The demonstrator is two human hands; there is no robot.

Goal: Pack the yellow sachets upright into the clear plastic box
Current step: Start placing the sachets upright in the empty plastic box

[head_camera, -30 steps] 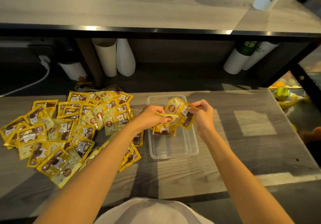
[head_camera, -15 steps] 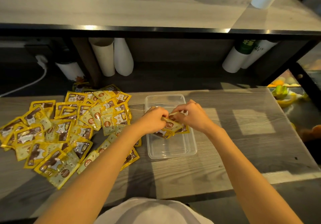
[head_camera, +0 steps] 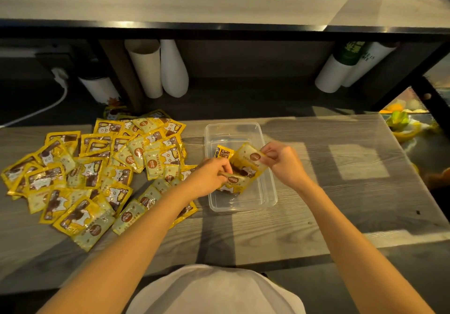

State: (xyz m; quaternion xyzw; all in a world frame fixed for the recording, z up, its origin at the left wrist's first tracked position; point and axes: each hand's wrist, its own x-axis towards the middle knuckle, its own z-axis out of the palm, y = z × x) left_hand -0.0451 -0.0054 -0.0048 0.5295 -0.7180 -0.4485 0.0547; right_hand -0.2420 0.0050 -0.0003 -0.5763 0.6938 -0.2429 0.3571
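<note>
- Nearest the camera is the person's white shirt [head_camera: 214, 291], with two bare forearms reaching forward over the table [head_camera: 316, 216].
- One clear plastic box [head_camera: 233, 128] lies on the table ahead of the person, long side running away from them; both hands are over it.
- The left hand [head_camera: 210, 179] is at the box's left wall, fingers curled round a flattened sachet [head_camera: 233, 179] low inside the box.
- The right hand [head_camera: 283, 165] is above the box's right side, thumb and fingers pinching the top edge of a second sachet [head_camera: 250, 160], which is tilted, not upright.
- A third sachet [head_camera: 224, 152] pokes up just behind the left hand, inside the box. More may sit beneath the hands; I cannot tell how many.
- Left of the box, a pile of yellow sachets [head_camera: 97, 175] is spread flat and overlapping on the table, several dozen, too overlapped for an exact count.
- On the lower shelf behind, three stacks of paper cups [head_camera: 155, 70] lean at the left and two cup stacks [head_camera: 341, 70] at the right; one white cable [head_camera: 48, 106] runs at far left.
</note>
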